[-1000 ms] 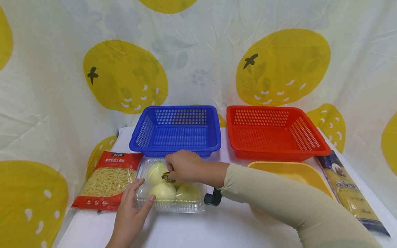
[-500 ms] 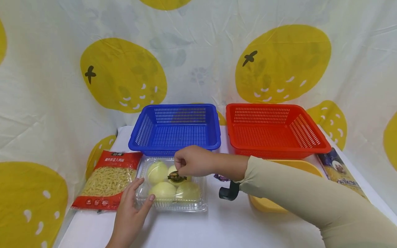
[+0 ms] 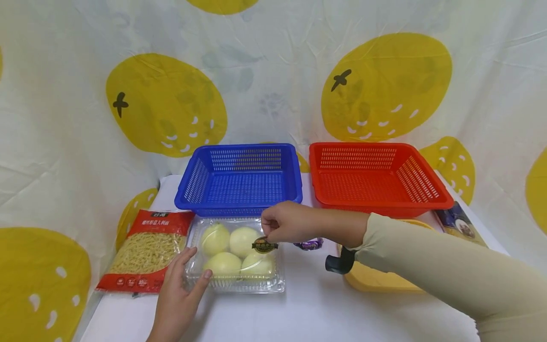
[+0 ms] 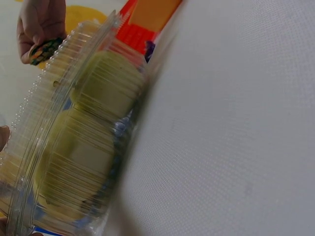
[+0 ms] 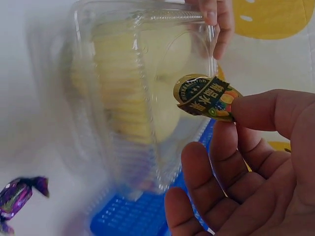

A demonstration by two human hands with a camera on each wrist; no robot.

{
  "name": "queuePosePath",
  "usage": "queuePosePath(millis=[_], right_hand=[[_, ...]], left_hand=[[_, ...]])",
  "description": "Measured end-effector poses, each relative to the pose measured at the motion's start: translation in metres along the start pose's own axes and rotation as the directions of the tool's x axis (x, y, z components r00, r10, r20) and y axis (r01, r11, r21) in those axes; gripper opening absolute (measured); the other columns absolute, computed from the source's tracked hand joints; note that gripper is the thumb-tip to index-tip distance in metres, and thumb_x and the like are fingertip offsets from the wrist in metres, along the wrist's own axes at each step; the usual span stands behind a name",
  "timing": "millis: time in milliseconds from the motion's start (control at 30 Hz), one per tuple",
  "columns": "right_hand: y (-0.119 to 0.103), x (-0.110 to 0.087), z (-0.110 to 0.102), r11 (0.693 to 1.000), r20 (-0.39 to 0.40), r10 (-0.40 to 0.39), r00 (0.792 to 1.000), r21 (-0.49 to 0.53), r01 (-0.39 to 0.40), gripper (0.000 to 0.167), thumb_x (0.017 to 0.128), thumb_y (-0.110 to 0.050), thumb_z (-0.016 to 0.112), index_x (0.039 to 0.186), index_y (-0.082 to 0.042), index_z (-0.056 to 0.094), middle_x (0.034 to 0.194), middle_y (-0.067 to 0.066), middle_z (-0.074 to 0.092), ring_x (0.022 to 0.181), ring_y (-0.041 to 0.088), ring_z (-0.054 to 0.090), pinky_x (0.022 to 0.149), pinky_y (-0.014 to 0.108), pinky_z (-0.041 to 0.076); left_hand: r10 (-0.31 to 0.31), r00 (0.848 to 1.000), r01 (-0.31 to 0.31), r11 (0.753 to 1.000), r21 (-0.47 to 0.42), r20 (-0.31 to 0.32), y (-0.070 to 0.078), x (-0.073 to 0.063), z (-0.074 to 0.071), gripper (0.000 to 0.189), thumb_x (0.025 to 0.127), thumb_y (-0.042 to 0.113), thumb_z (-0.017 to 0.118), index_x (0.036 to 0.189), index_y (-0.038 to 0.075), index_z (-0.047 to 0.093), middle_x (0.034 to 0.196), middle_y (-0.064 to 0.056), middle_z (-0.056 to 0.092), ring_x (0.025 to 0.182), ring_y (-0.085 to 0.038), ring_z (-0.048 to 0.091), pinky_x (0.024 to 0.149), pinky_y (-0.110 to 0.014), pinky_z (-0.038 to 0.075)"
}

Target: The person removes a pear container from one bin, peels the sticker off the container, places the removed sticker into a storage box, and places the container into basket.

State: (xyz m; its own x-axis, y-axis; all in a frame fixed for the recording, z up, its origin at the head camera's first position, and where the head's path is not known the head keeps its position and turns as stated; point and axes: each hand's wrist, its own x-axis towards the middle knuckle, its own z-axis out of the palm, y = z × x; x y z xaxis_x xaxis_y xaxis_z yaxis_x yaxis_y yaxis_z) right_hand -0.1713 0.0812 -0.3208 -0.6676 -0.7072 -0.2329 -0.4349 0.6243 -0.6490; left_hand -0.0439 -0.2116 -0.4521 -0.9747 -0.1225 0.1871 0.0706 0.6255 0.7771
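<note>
My right hand [image 3: 290,222] pinches a dark and gold fruit sticker [image 5: 204,96] between thumb and fingertip. The sticker is up off the lid, over the right side of a clear plastic clamshell box [image 3: 278,282]. Inside the box sit several pale yellow-green round fruits [image 3: 223,264], seen through the plastic. My left hand [image 3: 179,294] rests against the box's front left corner, thumb at the front and fingers along the left side. In the left wrist view the box's ribbed side and the sticker in the other hand show.
Behind stand a blue basket [image 3: 239,206] and a red basket [image 3: 382,205]. A red pasta bag [image 3: 145,251] lies left of the box. To the right are a purple-wrapped candy [image 3: 311,244], a yellow tray [image 3: 376,280] partly under my sleeve, and another packet [image 3: 463,225].
My right hand has moved to the right across the box, carrying the sticker along. The candy has come into view from behind the arm. My left hand has stayed at the corner.
</note>
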Motion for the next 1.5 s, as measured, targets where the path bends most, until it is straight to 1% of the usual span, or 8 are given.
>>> queuePosePath(millis=[233, 467, 600, 767, 933, 1233, 1333, 1500], right_hand=[[0.009, -0.016, -0.011, 0.999, 0.04, 0.045, 0.998, -0.006, -0.045, 0.012, 0.098, -0.012, 0.072, 0.091, -0.019, 0.065, 0.08, -0.003, 0.064, 0.082, 0.016, 0.061, 0.069, 0.03, 0.054], [0.02, -0.035, -0.023, 0.998, 0.042, 0.063, 0.997, -0.001, -0.063, 0.015, 0.097, -0.007, 0.07, 0.087, -0.017, 0.064, 0.077, -0.002, 0.06, 0.077, 0.015, 0.058, 0.065, 0.028, 0.049], [0.03, -0.047, -0.03, 0.996, 0.067, 0.087, 0.994, 0.016, -0.089, 0.014, 0.098, -0.008, 0.07, 0.088, -0.016, 0.064, 0.077, -0.001, 0.06, 0.078, 0.016, 0.059, 0.066, 0.028, 0.049], [0.044, -0.062, -0.039, 0.989, 0.088, 0.145, 0.986, 0.022, -0.147, 0.011, 0.099, -0.011, 0.072, 0.092, -0.015, 0.064, 0.08, 0.0, 0.062, 0.08, 0.017, 0.059, 0.069, 0.029, 0.05], [0.06, -0.078, -0.045, 0.979, 0.097, 0.199, 0.975, 0.012, -0.201, 0.011, 0.098, -0.013, 0.072, 0.091, -0.015, 0.064, 0.08, 0.0, 0.063, 0.08, 0.018, 0.058, 0.069, 0.03, 0.048], [0.096, -0.106, -0.056, 0.971, 0.124, 0.231, 0.965, 0.041, -0.237, 0.015, 0.098, -0.015, 0.074, 0.091, -0.014, 0.061, 0.082, -0.001, 0.061, 0.085, 0.018, 0.056, 0.071, 0.029, 0.047], [0.111, -0.118, -0.06, 0.961, 0.141, 0.257, 0.956, 0.071, -0.269, 0.016, 0.098, -0.014, 0.074, 0.092, -0.013, 0.059, 0.083, 0.0, 0.061, 0.085, 0.019, 0.056, 0.071, 0.029, 0.047], [0.137, -0.135, -0.063, 0.939, 0.176, 0.312, 0.934, 0.089, -0.331, 0.016, 0.097, -0.013, 0.074, 0.093, -0.012, 0.059, 0.085, 0.001, 0.06, 0.086, 0.02, 0.056, 0.072, 0.03, 0.048]], left_hand=[[-0.021, 1.0, 0.02, 1.0, 0.017, 0.01, 0.003, 0.0, -0.001, 0.065, 0.102, 0.033, 0.077, 0.157, 0.013, 0.049, 0.166, -0.02, 0.038, 0.151, -0.049, 0.036, 0.113, -0.078, 0.031], [-0.032, 0.999, 0.032, 0.999, 0.023, 0.027, 0.005, 0.001, -0.003, 0.065, 0.102, 0.035, 0.076, 0.157, 0.014, 0.049, 0.166, -0.02, 0.038, 0.151, -0.05, 0.036, 0.114, -0.078, 0.031], [-0.036, 0.999, 0.036, 0.999, 0.026, 0.033, 0.005, 0.001, -0.003, 0.066, 0.102, 0.036, 0.076, 0.158, 0.014, 0.048, 0.166, -0.02, 0.038, 0.152, -0.05, 0.035, 0.114, -0.078, 0.031], [-0.036, 0.999, 0.035, 0.999, 0.018, 0.033, 0.003, 0.0, -0.001, 0.065, 0.102, 0.035, 0.075, 0.158, 0.014, 0.048, 0.166, -0.021, 0.037, 0.152, -0.05, 0.035, 0.113, -0.079, 0.03], [-0.039, 0.998, 0.038, 0.999, 0.022, 0.04, 0.003, 0.0, -0.003, 0.066, 0.103, 0.038, 0.075, 0.158, 0.015, 0.047, 0.167, -0.02, 0.036, 0.152, -0.051, 0.034, 0.113, -0.08, 0.03], [-0.041, 0.998, 0.039, 0.999, 0.038, 0.048, 0.003, 0.0, -0.005, 0.067, 0.102, 0.04, 0.074, 0.159, 0.015, 0.047, 0.167, -0.02, 0.036, 0.152, -0.05, 0.034, 0.114, -0.079, 0.03], [-0.033, 0.999, 0.031, 0.999, 0.033, 0.041, 0.003, 0.0, -0.005, 0.067, 0.102, 0.038, 0.075, 0.158, 0.014, 0.048, 0.166, -0.021, 0.037, 0.152, -0.05, 0.034, 0.113, -0.079, 0.03], [-0.022, 0.999, 0.021, 0.999, 0.03, 0.032, 0.005, 0.001, -0.003, 0.066, 0.102, 0.036, 0.076, 0.157, 0.013, 0.049, 0.165, -0.021, 0.039, 0.152, -0.049, 0.035, 0.114, -0.078, 0.031]])
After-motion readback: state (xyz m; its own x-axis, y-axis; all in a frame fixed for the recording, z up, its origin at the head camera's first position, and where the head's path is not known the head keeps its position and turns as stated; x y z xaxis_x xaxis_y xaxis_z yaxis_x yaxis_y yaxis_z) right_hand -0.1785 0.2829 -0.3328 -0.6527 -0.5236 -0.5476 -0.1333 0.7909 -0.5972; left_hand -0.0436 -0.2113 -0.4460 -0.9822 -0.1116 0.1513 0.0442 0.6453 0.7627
